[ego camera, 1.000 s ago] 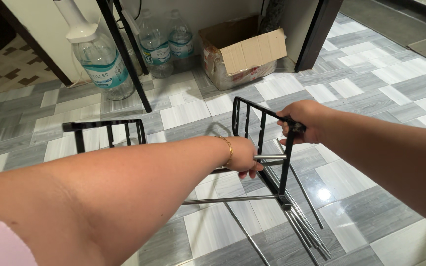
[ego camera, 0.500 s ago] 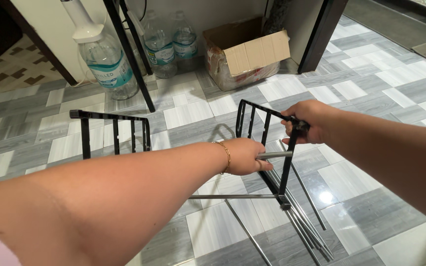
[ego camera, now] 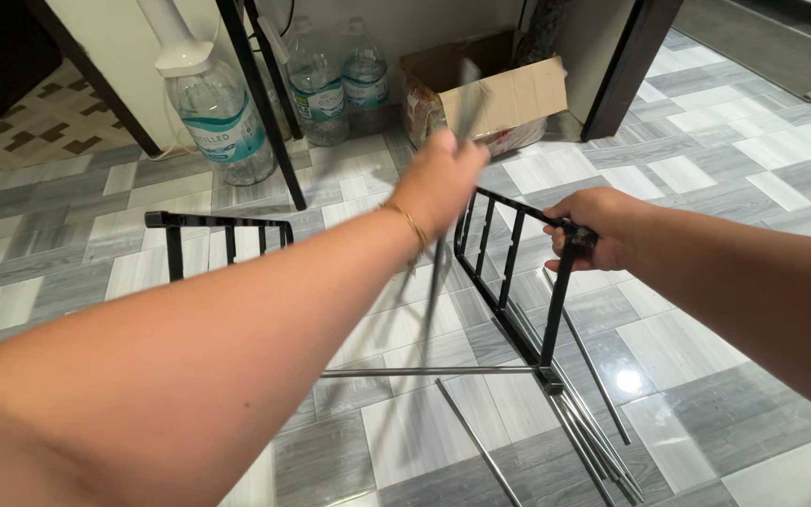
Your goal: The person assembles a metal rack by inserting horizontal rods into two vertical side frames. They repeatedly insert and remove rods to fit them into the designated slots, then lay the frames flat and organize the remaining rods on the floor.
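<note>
1. From the head camera, our right hand (ego camera: 601, 225) is closed around the top corner of a black metal rack panel (ego camera: 518, 282), which stands tilted on the tiled floor (ego camera: 725, 169).
2. Our left hand (ego camera: 441, 178) is raised and gripping a thin metal rod (ego camera: 443, 272), blurred, which hangs down beside the panel.
3. More rods (ego camera: 593, 432) lie on the floor at the panel's foot.
4. A second black panel (ego camera: 218, 235) stands to the left, well apart.
5. Water bottles (ego camera: 222, 113) and a cardboard box (ego camera: 481, 89) stand by the wall.
</note>
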